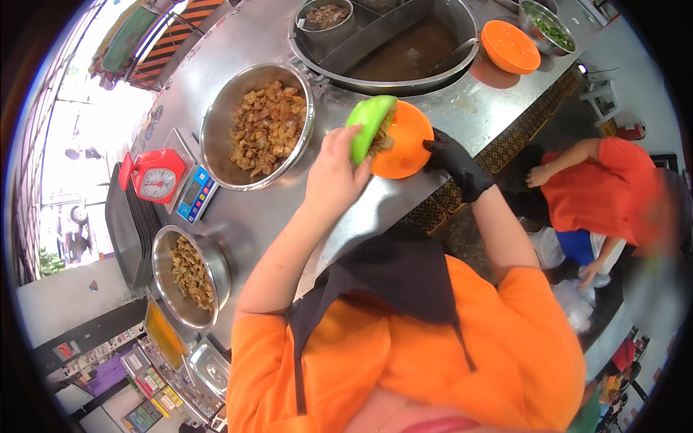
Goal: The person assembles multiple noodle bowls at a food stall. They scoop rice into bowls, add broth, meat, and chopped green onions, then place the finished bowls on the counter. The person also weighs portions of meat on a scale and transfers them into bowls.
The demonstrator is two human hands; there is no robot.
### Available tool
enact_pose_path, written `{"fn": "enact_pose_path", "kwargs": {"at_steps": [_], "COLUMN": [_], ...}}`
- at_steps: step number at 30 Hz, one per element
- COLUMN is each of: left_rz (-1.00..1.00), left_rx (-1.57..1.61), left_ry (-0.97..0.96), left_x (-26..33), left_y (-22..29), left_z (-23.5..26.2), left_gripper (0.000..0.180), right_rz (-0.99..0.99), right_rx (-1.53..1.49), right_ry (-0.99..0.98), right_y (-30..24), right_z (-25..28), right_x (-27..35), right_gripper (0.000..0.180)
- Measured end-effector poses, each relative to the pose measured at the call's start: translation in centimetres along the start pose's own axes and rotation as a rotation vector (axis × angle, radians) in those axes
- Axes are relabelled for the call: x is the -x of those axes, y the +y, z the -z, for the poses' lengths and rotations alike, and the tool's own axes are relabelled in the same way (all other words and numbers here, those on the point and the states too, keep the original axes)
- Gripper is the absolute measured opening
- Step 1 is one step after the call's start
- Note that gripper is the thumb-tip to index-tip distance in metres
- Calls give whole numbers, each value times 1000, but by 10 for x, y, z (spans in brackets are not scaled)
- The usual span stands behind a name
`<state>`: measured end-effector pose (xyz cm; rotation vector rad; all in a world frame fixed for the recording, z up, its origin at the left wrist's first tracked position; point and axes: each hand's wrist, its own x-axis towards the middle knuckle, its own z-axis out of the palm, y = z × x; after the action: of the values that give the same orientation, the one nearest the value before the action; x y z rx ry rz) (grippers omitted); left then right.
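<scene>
My bare left hand point(336, 167) grips a small green bowl point(367, 121), tipped on its side over the left part of an orange bowl point(410, 148). Brown shredded food point(384, 137) shows at the green bowl's mouth, against the orange bowl. In a black glove, my right hand point(459, 166) holds the orange bowl by its right rim; some of its fingers are hidden. Left of my hands stands a large steel bowl point(309, 137) of brown fried chunks point(268, 126).
A divided steel pot point(404, 90) of brown broth sits beyond my hands. Orange bowls point(510, 45) and a bowl of chopped greens point(552, 32) stand far right. Leftward are a red scale point(157, 180), a digital scale point(193, 196) and another steel bowl point(216, 263). A person point(603, 187) works at right.
</scene>
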<state>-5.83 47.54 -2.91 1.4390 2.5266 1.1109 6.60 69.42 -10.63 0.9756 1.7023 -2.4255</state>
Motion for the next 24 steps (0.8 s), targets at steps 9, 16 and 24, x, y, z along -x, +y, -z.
{"fn": "enact_pose_path", "kwargs": {"at_steps": [9, 16, 24], "left_rz": [-163, 1040, 605], "left_rx": [-374, 742, -384], "left_ry": [105, 310, 225], "left_x": [41, 187, 136], "left_y": [22, -44, -70], "left_z": [65, 71, 250], "left_gripper": [55, 56, 23], "right_rz": [33, -27, -73], "right_rx": [57, 23, 44], "right_ry": [-43, -85, -12], "right_y": [5, -1, -6], "right_z": [7, -7, -11], "right_x": [-14, -2, 16], "right_gripper": [43, 46, 47]}}
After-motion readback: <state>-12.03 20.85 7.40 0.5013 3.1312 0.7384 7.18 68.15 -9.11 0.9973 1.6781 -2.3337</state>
